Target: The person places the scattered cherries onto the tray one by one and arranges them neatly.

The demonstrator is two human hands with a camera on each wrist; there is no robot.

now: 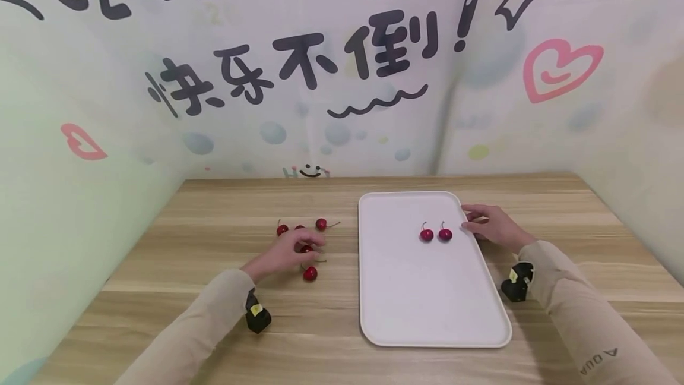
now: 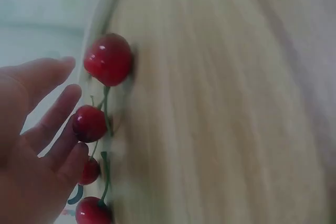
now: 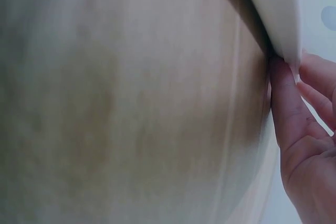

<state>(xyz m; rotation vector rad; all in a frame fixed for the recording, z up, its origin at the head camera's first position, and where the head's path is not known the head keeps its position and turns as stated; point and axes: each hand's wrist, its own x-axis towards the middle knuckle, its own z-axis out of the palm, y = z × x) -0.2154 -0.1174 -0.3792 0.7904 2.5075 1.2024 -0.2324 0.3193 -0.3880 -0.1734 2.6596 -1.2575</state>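
Note:
Above a loose group of red cherries with green stems [image 1: 310, 274], my left hand [image 1: 285, 251] hovers with its fingers spread apart and slightly bent. In the left wrist view, nothing sits between thumb and fingers; a cherry [image 2: 89, 123] shows just beyond the fingertips [image 2: 79, 156], and a larger-looking cherry [image 2: 108, 60] lies nearer the thumb. My right hand [image 1: 497, 227] pinches the right rim of a white rectangular tray [image 1: 422, 308], thumb [image 3: 289, 103] low against the edge and fingers over it. Two cherries [image 1: 426, 234] rest side by side in the tray's upper right part.
The wood-grain table [image 1: 320, 325] ends at a white printed backdrop [image 1: 299, 106] with black lettering. Black wrist cameras [image 1: 258, 316] are strapped at both sleeves. Table surface shows between the cherry group and the tray's left rim.

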